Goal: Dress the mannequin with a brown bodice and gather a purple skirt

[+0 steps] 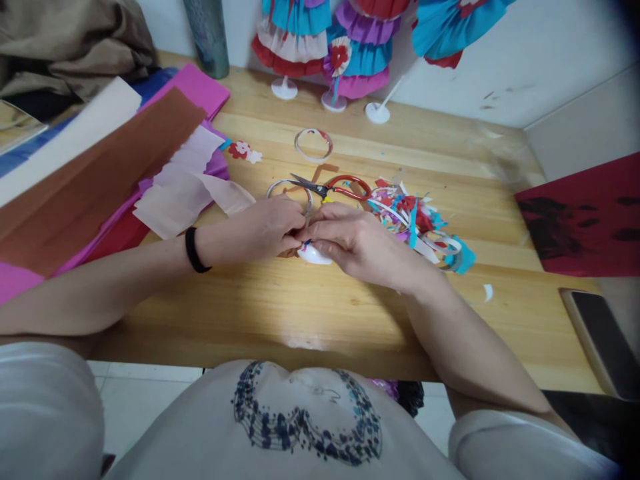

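My left hand [274, 227] and my right hand [353, 240] meet over the front middle of the wooden table, fingertips touching and closed in a pinch. Below the right thumb shows a small glossy white rounded piece [316, 255] with a blue and pink mark at its top; its kind is unclear. What the left fingers pinch is mostly hidden, with a bit of brown beneath them. Just beyond the hands lie scissors [327, 189] with orange-red handles, blades apart, and a roll of tape [291, 191].
Crepe paper sheets [110, 177] cover the left side. Another tape roll [314, 145] and paper flowers [245, 151] lie farther back. Paper scraps [417, 217] sit right of the hands; a phone [603, 340] lies far right. Ruffled paper decorations [367, 53] stand along the wall.
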Motion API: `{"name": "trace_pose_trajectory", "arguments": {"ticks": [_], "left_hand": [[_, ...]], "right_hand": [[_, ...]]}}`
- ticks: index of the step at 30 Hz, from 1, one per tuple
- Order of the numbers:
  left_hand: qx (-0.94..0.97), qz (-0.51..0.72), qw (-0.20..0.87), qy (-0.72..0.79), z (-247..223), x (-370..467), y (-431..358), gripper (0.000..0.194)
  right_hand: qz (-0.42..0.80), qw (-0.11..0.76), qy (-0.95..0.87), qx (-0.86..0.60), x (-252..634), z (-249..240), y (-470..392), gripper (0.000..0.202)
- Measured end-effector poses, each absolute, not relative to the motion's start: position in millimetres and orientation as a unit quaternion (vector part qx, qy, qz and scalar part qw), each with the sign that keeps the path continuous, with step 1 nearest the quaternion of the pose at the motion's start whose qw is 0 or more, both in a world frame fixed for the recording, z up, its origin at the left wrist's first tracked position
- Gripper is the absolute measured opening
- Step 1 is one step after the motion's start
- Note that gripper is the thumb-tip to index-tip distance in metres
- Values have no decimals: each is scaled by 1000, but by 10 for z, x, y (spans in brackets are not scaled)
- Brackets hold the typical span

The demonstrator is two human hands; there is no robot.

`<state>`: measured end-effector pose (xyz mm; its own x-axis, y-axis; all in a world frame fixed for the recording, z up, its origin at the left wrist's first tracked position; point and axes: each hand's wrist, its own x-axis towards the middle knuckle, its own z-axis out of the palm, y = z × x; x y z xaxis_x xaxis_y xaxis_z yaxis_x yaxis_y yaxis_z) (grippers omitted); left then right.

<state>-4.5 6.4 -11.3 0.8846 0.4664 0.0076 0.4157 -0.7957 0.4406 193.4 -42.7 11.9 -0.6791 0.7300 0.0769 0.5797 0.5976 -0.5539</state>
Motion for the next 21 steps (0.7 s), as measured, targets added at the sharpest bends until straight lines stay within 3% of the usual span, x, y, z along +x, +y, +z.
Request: {"name": "trace_pose_trajectory", "arguments": {"ticks": [6,21], "left_hand": [[951,32,206,227,-73,-44,58,25],[941,19,224,254,-65,-28,51,17]], "right_hand": [[196,63,-889,-410,1960,159,-415,32],[183,45,-899,-395,1945,228,-424,31]]}}
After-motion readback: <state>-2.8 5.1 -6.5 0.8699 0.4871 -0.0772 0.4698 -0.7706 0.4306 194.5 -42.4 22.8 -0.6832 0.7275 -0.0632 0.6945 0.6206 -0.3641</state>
